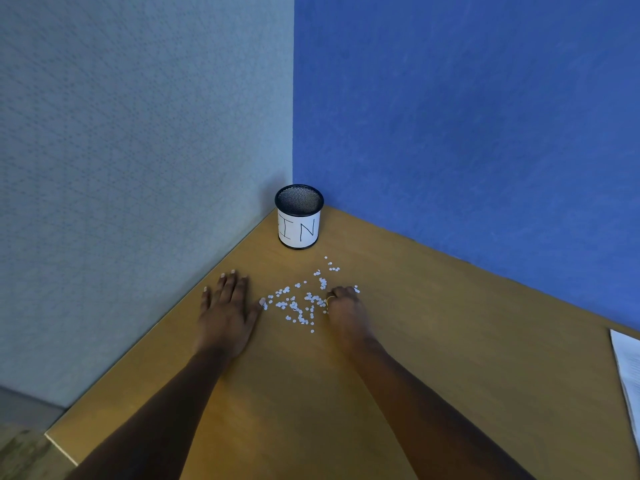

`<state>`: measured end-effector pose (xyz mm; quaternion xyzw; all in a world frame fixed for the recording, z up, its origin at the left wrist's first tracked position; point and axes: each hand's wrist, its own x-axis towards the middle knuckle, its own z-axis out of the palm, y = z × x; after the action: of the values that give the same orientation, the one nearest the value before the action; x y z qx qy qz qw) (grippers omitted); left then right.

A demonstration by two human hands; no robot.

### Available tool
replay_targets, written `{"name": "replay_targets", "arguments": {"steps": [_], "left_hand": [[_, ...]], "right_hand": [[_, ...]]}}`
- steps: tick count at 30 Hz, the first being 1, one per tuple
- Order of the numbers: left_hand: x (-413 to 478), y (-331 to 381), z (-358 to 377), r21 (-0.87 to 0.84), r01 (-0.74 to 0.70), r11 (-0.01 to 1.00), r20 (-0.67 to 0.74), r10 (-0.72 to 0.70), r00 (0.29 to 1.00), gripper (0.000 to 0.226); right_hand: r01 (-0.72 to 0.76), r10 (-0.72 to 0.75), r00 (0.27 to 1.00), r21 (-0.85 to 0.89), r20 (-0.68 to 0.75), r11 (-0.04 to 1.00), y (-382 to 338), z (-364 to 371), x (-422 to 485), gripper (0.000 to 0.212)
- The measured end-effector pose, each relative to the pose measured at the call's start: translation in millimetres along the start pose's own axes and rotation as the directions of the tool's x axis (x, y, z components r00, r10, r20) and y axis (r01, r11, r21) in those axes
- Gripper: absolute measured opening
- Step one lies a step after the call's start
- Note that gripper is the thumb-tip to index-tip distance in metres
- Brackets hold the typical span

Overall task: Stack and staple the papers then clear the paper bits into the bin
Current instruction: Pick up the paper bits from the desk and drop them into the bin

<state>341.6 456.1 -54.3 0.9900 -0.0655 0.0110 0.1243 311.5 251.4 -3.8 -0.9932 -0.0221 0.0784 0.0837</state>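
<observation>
Apparently we are at the clearing step: papers (pixel 628 368) lie aside, paper bits (pixel 300 303) scattered on the tabletop (pixel 433 341) near the bin (pixel 299 223). Our left hand (pixel 227 308) lies flat, fingers (pixel 232 284) straight; our right hand (pixel 344 306) curls over bits, grip unclear.

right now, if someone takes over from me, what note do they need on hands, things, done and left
Left hand flat on the table, open, beside the paper bits.
Right hand fingers curled at the bits' right edge; whether it holds any is hidden.
Bin stands upright in the corner; contents not visible.
Papers lie at the right edge; staple not visible.
To do: get the bits into the bin.
</observation>
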Motion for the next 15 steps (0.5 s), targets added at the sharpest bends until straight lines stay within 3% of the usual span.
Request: {"name": "replay_targets", "arguments": {"steps": [7,11,15], "left_hand": [[-0.1,2.1,-1.8,0.017,-0.001,1.000,-0.007,0.001,1.000,0.066],[2.4,1.2,0.8,0.015,-0.008,1.000,-0.006,0.008,1.000,0.073],[6.9,3.1,-0.2,0.021,-0.028,0.999,0.006,0.028,1.000,0.068]], "right_hand": [[0.017,-0.016,0.999,-0.008,0.052,1.000,2.4,-9.0,7.1,0.034],[-0.001,0.001,0.999,0.006,0.042,1.000,5.8,-14.1,12.1,0.032],[-0.151,0.161,0.987,0.236,-0.020,0.960,8.3,-17.9,18.5,0.025]]}}
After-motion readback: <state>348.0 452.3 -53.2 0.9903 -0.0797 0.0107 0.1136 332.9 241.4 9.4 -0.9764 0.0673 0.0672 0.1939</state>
